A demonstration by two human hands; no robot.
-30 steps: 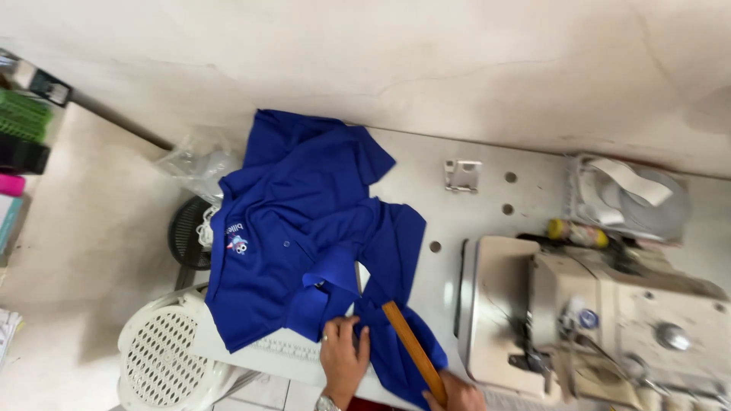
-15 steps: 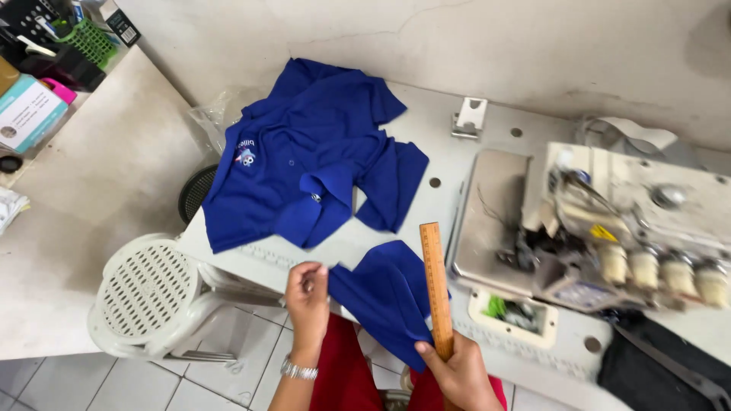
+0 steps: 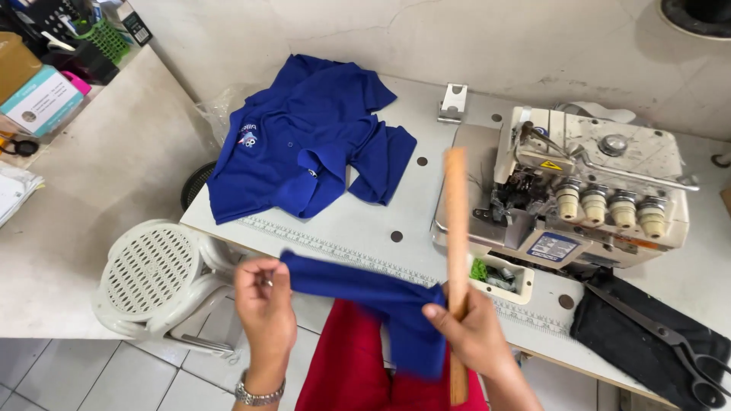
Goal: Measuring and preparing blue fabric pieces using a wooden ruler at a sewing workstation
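My left hand (image 3: 264, 304) pinches one end of a blue fabric piece (image 3: 365, 293) stretched across in front of me. My right hand (image 3: 474, 335) grips the other end of that fabric together with a long wooden ruler (image 3: 455, 228), which points away from me over the table. A blue polo shirt (image 3: 304, 141) lies crumpled on the white sewing table (image 3: 403, 205), beyond and left of my hands. An overlock sewing machine (image 3: 586, 190) stands on the table to the right of the ruler.
Scissors (image 3: 670, 339) lie on a black cloth (image 3: 609, 327) at the table's right front. A white plastic stool (image 3: 156, 274) stands at lower left. Boxes and a green basket (image 3: 103, 42) sit on the counter at far left. A measuring tape strip (image 3: 320, 240) runs along the table's front edge.
The view shifted left and down. My hands pulled the blue fabric piece off the table toward me and spread it out; the ruler swung upright over the table beside the machine.
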